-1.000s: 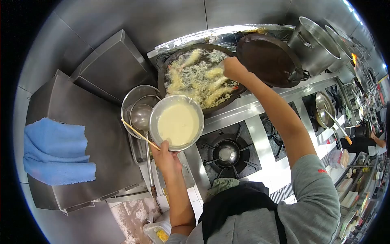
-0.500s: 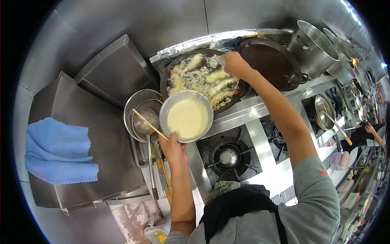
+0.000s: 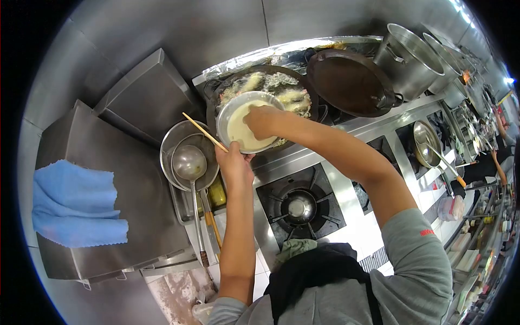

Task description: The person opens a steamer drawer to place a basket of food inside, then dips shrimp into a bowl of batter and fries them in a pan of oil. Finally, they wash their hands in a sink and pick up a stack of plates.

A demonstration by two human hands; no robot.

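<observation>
In my left hand (image 3: 235, 163) is the rim of a metal bowl (image 3: 221, 123) of pale, creamy batter (image 3: 237, 129); a pair of light chopsticks (image 3: 201, 129) sticks out from the same grip toward the upper left. My right hand (image 3: 262, 121) reaches over the bowl with its fingers down at the batter, so I cannot see how they are set. Under and behind the bowl is a dark wok (image 3: 212, 104) of bubbling oil, where several long battered pieces (image 3: 295, 97) fry among loose crumbs. The bowl covers the wok's near left part.
Left of the bowl, a ladle (image 3: 189, 162) rests in a strainer (image 3: 164, 157). A blue cloth (image 3: 76, 203) lies on the steel counter. Right are a dark lid-like pan (image 3: 349, 81), tall pots (image 3: 409, 57) and a gas burner (image 3: 300, 208). A person (image 3: 490, 165) stands far right.
My right hand has come from over the wok down and left into the batter bowl. The bowl has moved up, further over the wok, with my left hand still holding it.
</observation>
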